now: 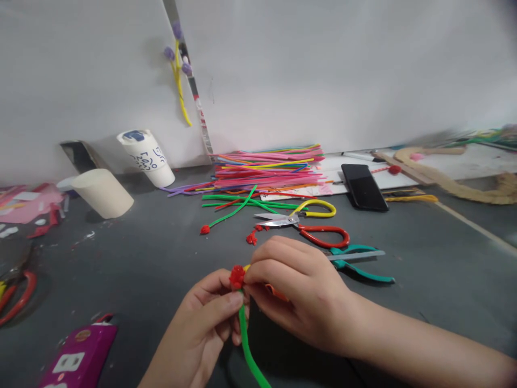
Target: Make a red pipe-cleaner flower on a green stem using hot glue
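Left hand point(205, 318) pinches the green stem point(248, 350) just under the red tuft point(237, 276); right hand point(299, 291), fingers curled closed, grips the tuft's top beside it.

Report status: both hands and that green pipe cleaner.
Left hand pinching green pipe cleaner below red bud. Right hand pinching the bud. Scissors and teal pliers lie just beyond.
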Tool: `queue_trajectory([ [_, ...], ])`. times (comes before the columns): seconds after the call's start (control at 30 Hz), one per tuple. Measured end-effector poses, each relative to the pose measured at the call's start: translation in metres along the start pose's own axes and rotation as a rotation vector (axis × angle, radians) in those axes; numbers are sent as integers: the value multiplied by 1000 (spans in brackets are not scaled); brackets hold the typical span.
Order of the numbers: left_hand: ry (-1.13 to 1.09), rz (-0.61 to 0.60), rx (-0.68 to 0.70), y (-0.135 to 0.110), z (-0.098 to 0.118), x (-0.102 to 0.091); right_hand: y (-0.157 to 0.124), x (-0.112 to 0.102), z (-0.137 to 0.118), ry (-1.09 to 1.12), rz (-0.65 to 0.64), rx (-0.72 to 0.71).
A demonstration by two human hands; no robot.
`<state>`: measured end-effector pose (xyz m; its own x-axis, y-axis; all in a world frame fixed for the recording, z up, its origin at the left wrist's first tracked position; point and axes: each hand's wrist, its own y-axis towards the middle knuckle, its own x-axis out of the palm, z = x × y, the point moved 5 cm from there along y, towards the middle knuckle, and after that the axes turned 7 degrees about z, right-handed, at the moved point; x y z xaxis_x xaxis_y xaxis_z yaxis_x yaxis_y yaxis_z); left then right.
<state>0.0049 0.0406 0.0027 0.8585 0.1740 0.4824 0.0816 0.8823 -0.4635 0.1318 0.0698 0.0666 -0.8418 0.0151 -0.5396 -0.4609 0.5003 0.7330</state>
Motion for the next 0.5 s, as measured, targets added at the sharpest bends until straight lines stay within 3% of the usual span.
queue_trajectory([
  [0.17, -84, 3, -61, -1, -2, -1, 2, -2, 0, 83, -8, 13],
  [0.5, -15, 1, -38, 0, -3, -1, 0, 0, -1, -1, -17, -9],
])
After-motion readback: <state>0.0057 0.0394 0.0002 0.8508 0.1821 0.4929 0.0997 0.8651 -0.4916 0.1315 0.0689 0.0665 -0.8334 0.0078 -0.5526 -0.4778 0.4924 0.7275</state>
